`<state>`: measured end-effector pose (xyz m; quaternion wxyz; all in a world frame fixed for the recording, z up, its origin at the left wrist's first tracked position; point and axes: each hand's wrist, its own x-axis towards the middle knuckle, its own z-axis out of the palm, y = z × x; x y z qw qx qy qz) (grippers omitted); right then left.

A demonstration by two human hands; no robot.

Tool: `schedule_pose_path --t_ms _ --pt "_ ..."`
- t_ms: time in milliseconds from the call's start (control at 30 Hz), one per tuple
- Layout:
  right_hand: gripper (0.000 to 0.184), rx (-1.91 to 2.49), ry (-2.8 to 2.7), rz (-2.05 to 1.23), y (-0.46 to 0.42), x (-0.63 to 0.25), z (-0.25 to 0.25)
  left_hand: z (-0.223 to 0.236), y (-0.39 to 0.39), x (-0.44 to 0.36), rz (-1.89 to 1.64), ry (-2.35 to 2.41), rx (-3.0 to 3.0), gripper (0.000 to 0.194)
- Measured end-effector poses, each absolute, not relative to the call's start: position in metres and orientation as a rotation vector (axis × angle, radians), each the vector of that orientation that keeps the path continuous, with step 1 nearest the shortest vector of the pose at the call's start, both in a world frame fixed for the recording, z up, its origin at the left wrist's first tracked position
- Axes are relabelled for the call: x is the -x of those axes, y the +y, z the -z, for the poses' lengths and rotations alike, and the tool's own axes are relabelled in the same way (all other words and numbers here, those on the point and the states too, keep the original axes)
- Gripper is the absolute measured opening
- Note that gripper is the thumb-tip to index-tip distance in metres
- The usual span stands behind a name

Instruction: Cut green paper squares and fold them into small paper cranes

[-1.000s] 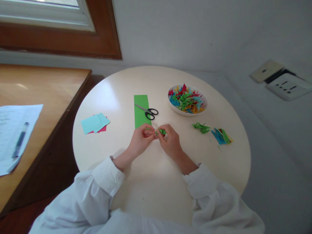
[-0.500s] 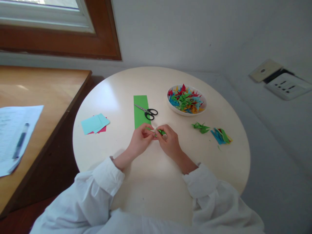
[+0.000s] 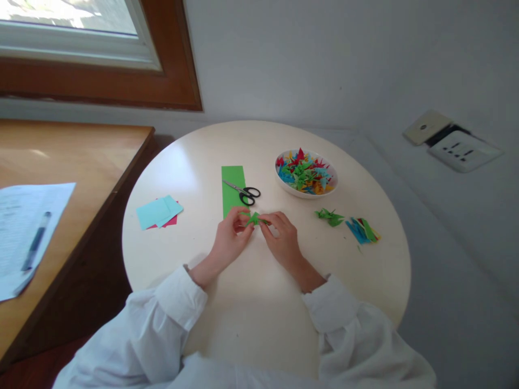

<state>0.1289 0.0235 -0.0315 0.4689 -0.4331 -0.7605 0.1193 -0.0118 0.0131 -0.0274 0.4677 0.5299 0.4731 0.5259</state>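
A small green paper crane point(image 3: 254, 219) is pinched between my two hands above the white round table. My left hand point(image 3: 232, 236) grips its left side with thumb and fingers. On the other side, my right hand point(image 3: 281, 237) holds it the same way; the fingers partly cover it. Just beyond my hands lies a green paper strip point(image 3: 233, 174), and black-handled scissors point(image 3: 246, 194) rest across it, slightly open.
A white bowl point(image 3: 304, 193) full of colourful folded cranes stands at the back right. Nearer are green cranes point(image 3: 330, 217) and a stack of coloured paper pieces point(image 3: 362, 230). Light blue and red paper squares point(image 3: 159, 212) lie left. A wooden desk point(image 3: 81, 156) bears papers and a pen.
The green paper crane now shows more between my fingers, with its wings spread; before, my fingertips covered most of it. My hands have drawn slightly apart. The view has tilted up a little.
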Motion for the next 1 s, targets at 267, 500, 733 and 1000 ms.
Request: schedule_pose_path --t_ms 267,500,733,1000 --pt "0.015 1.056 -1.788 -0.461 0.0217 -0.1293 0.0283 0.0288 0.0161 0.0162 -1.228 1.117 -1.516 0.021" --pt "0.016 1.098 -1.669 -0.572 0.0206 -0.1272 0.0312 0.0274 0.0141 0.0162 -1.223 1.221 -1.61 0.012" --pt "0.012 1.02 -1.727 -0.556 0.0212 -0.1288 0.0316 0.0275 0.0144 0.018 -1.253 1.279 -1.71 0.011" --pt "0.016 0.944 -1.7 -0.683 0.0239 -0.129 0.0359 0.0284 0.0156 0.0211 -1.321 1.275 -1.863 0.008"
